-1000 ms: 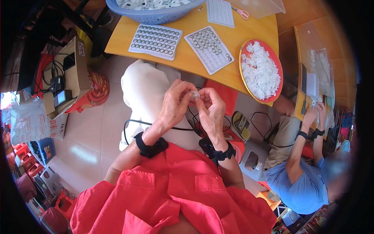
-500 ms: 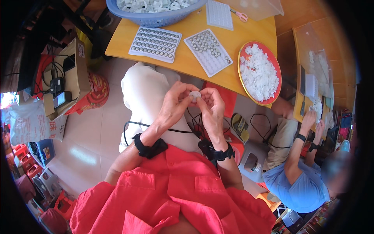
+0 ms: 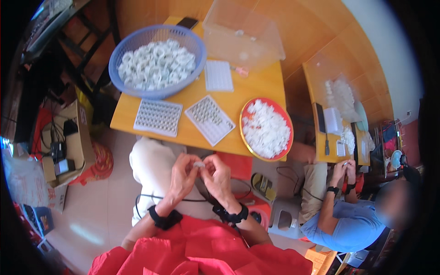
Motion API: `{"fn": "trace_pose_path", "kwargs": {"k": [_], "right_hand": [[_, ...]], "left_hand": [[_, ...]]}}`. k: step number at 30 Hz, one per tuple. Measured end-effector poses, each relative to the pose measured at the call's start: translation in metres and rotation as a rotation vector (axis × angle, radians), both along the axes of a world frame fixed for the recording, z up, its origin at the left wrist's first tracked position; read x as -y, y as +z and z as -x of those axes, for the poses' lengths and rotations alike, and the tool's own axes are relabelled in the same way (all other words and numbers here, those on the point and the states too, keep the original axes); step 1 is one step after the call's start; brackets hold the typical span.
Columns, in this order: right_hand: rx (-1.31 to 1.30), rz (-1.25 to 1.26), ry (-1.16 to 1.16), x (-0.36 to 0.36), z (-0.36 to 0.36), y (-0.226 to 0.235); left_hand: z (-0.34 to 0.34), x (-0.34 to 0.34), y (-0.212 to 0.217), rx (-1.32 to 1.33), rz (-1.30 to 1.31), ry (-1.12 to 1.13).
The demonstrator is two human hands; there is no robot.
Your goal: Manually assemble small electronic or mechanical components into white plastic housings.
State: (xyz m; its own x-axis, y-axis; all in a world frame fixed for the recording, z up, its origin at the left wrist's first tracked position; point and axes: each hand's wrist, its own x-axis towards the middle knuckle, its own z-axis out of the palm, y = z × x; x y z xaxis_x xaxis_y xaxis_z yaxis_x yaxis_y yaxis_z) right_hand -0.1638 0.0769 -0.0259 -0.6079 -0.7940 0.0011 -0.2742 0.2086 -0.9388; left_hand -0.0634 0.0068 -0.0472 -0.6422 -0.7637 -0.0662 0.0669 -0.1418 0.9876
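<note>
Above my lap, in front of the table's near edge, both hands are brought together on a small white round piece (image 3: pixel 199 164). My left hand (image 3: pixel 183 178) pinches it from one side and my right hand (image 3: pixel 217 179) from the other; the fingertips partly cover it. Beyond them on the table lies a white tray (image 3: pixel 158 118) filled with rows of small round silver button cells. A second, tilted tray (image 3: pixel 210 120) is only partly filled with them. To its right, a red plate (image 3: pixel 289 126) with a yellow edge bears a heap of small white pieces.
A blue basket (image 3: pixel 112 68) of white ring-shaped parts stands on the table (image 3: pixel 123 110). Behind are another pale tray (image 3: pixel 218 76), pink-handled scissors (image 3: pixel 241 71), a clear bin (image 3: pixel 243 39) and a phone (image 3: pixel 187 23). A co-worker in blue (image 3: pixel 343 224) sits at right. Cables hang near my lap.
The view has tilted up, so more of the table, the whole basket and the bin show. Both hands still hold the white piece together. The co-worker's hands have come closer together.
</note>
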Motion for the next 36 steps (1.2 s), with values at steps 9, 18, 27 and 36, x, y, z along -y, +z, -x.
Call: {"fn": "trace_pose_path", "kwargs": {"k": [9, 18, 27, 36], "right_hand": [[-0.243, -0.054, -0.02, 0.012, -0.001, 0.0], [-0.241, -0.112, 0.152, 0.014, 0.054, 0.083], [-0.83, 0.087, -0.262, 0.161, 0.253, 0.17], [-0.901, -0.075, -0.366, 0.226, 0.303, 0.134]], "left_hand": [[0.007, 0.005, 0.014, 0.194, 0.456, 0.133], [-0.003, 0.002, 0.021, -0.054, 0.01, -0.007], [-0.005, 0.004, 0.013, -0.09, -0.174, -0.14], [-0.004, 0.008, 0.016, -0.045, -0.128, -0.159]]}}
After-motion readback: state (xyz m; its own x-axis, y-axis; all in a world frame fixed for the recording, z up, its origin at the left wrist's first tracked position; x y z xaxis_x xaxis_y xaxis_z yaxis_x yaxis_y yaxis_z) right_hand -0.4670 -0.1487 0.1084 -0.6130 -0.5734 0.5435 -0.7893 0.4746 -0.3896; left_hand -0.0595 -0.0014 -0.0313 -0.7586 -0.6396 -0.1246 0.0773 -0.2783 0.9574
